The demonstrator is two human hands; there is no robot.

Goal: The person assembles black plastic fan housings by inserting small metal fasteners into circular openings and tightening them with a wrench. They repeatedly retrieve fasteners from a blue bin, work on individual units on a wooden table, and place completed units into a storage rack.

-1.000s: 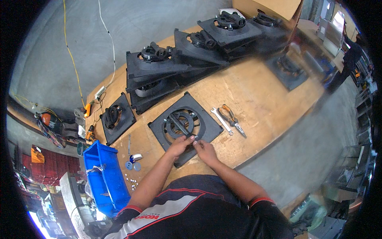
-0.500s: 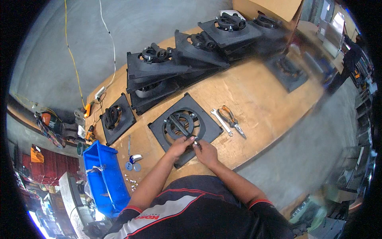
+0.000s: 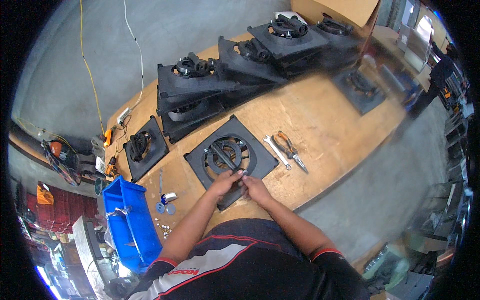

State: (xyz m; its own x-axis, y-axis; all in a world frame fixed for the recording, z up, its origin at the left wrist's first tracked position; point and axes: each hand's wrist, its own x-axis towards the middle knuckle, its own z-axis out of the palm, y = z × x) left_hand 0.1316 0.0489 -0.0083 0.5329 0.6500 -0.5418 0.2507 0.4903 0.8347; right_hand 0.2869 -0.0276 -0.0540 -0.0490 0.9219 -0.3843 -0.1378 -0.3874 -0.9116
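In front of me lies a square black plate [image 3: 202, 165] with a round, ringed opening in its middle. A black bar [image 3: 225, 156] slants across the opening toward my body. My left hand [image 3: 226, 183] is closed around the bar's near end, thumb on top. Right beside it, my right hand [image 3: 255, 190] has its fingers pinched together at the tip of the bar. Whatever sits between those right fingers is too small and covered to make out.
Right of the plate lie a wrench [image 3: 278, 153] and orange-black pliers [image 3: 291, 151]. Similar black plates [image 3: 190, 85] are stacked along the far side; another plate [image 3: 159, 147] lies left. A blue bin [image 3: 131, 220], small white-topped pieces [image 3: 163, 229] and a drill [image 3: 112, 167] are at the left.
My right fingers have shifted and curled closer around the bar's tip; a small pale bit seen there before is now covered. My left hand keeps its hold, and the plate stays in place.
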